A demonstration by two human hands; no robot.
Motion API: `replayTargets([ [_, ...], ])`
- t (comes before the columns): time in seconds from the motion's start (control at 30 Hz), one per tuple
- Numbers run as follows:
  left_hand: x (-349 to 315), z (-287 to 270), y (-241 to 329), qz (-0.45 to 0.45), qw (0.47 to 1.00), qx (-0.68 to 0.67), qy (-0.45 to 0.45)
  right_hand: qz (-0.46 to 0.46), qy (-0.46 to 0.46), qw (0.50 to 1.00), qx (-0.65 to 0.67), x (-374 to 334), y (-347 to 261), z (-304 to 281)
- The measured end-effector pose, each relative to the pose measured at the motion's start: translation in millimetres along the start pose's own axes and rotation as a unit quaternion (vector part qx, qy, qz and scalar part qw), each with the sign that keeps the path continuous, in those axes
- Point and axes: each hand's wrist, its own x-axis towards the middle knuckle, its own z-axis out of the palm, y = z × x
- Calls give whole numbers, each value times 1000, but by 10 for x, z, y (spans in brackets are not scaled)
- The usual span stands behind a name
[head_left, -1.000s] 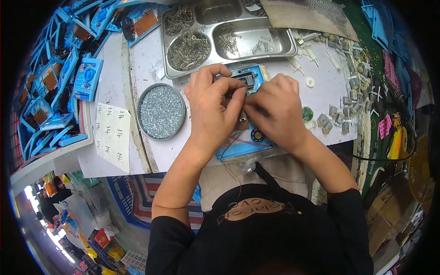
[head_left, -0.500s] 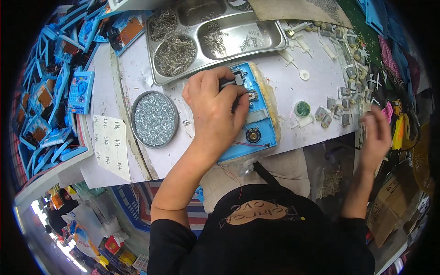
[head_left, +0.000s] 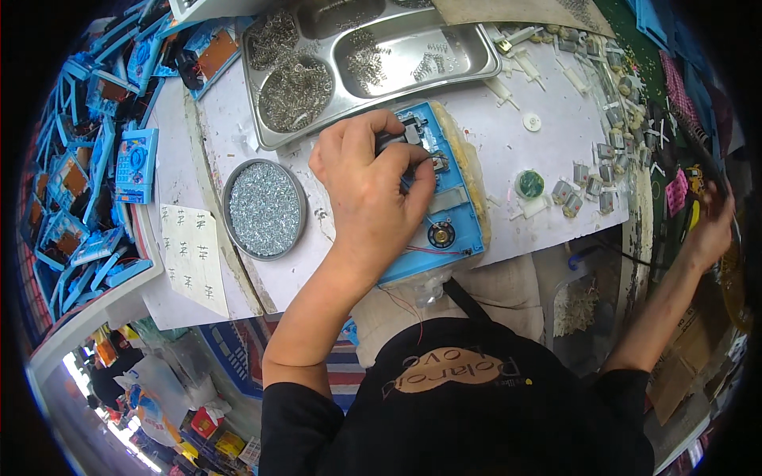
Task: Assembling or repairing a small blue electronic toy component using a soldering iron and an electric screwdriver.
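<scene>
A shallow blue plastic casing point(head_left: 459, 226) lies on a padded, plastic-wrapped block point(head_left: 468, 166) in front of me. A round black speaker point(head_left: 441, 234) and thin red wires show in its near end. My left hand point(head_left: 369, 178) is closed over the casing's far part, thumb and fingers pinching a small black part point(head_left: 390, 141) there; the fingers hide most of it. Off past the table's right edge, my right hand point(head_left: 709, 234) is raised beside a dark hanging cord point(head_left: 698, 131). Its fingers are blurred near the picture's rim, and whether they hold anything is unclear.
A round bowl of small screws point(head_left: 264, 209) stands left of my left arm. Beyond is a steel compartment tray point(head_left: 389, 91) with springs. Small motors point(head_left: 567, 198) and white plastic parts point(head_left: 530, 67) lie on the right. Many blue casings point(head_left: 136, 166) pile up at far left.
My right hand has moved right and outward, away from the table's edge toward the hanging cord. My left hand stays on the casing, pinching the black part.
</scene>
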Motion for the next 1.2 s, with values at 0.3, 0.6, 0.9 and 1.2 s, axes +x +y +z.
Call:
replayTargets([
  [0.3,17,-26,1,6,1000,8,-15,-51,-248,959,128,-1390,-553,334],
  [0.6,25,-20,2,-2,1000,0,-22,-174,-515,832,113,-1917,-860,1378],
  [0.9,14,-25,-9,-6,999,1,-32,-178,-532,821,109,-1935,-831,1475],
  [1.2,27,-26,-4,-2,1000,-1,-26,-245,-529,805,111,-1954,-827,1506],
])
